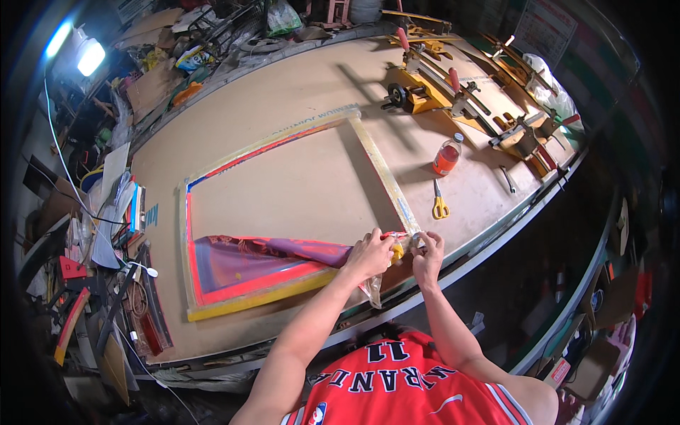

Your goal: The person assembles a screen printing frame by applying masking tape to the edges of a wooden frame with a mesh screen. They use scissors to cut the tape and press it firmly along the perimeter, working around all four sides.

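Note:
A wooden screen-printing frame (249, 299) lies on the board-topped table, its yellowish bars marked with red and blue. Purple-red mesh (273, 256) is loose from the far side and folded toward the near bar, rolled up near my hands. At the near right corner, my left hand (372, 255) has its fingers closed on the bunched end of the mesh, and a clear flap of tape or film (372, 292) hangs below it. My right hand (428, 261) pinches at the same corner, close to the left; what its fingertips hold is hidden.
Yellow-handled scissors (440, 205) and a bottle of red liquid (448, 156) lie and stand right of the frame. Yellow clamp fixtures (425, 92) occupy the far right. A small wrench (507, 179) rests near the right edge. Clutter and a lit lamp (90, 57) are at left.

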Available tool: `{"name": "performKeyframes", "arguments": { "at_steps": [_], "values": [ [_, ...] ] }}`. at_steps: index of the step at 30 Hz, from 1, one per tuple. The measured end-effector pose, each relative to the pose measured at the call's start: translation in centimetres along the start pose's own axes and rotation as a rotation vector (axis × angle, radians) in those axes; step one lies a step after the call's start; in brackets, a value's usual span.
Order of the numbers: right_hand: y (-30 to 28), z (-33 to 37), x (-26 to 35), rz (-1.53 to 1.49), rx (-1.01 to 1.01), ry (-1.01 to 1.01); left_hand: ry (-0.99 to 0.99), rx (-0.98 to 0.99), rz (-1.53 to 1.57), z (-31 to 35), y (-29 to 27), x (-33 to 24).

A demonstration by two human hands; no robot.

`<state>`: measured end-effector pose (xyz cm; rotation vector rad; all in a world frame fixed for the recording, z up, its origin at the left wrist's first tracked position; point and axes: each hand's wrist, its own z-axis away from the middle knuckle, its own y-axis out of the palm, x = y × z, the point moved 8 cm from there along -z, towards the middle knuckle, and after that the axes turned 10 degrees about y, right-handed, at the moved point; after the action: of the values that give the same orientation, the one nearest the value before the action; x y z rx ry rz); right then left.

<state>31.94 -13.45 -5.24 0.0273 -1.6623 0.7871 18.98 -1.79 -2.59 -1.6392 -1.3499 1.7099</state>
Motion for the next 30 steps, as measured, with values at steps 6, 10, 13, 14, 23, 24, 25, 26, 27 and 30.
{"name": "performKeyframes", "arguments": {
  "at_steps": [6,10,13,14,23,24,25,26,27,30],
  "values": [
    [1.4,-5.2,0.4,-0.003,0.005,-0.14,-0.168,-0.036,-0.042,-3.0,-0.4,0.6],
    [3.3,-9.3,0.1,-0.057,0.087,-0.128,-0.186,-0.191,-0.101,-5.1,-1.0,1.2],
    [4.4,-11.3,0.5,-0.033,0.124,-0.23,-0.295,-0.179,-0.164,-6.1,-0.4,2.0],
    [5.1,-12.1,0.2,-0.036,0.13,-0.216,-0.318,-0.179,-0.171,-6.4,-0.1,2.3],
    [9.6,-14.0,2.9,-0.046,0.417,-0.227,-0.54,-0.22,-0.124,-5.4,0.0,5.1],
    [10.1,-14.2,3.1,-0.08,0.447,-0.229,-0.529,-0.318,-0.109,-5.5,-0.7,5.1],
    [10.5,-14.2,3.3,-0.114,0.475,-0.23,-0.515,-0.415,-0.094,-5.7,-1.3,5.0],
    [10.4,-14.5,3.3,-0.151,0.454,-0.206,-0.5,-0.511,-0.078,-5.8,-1.9,5.0],
    [10.4,-14.5,3.4,-0.149,0.451,-0.196,-0.489,-0.613,-0.067,-5.7,-2.6,5.2],
    [9.6,-14.1,3.6,-0.133,0.408,-0.198,-0.615,-0.658,0.085,-6.3,-2.1,8.5]
  ]
}}
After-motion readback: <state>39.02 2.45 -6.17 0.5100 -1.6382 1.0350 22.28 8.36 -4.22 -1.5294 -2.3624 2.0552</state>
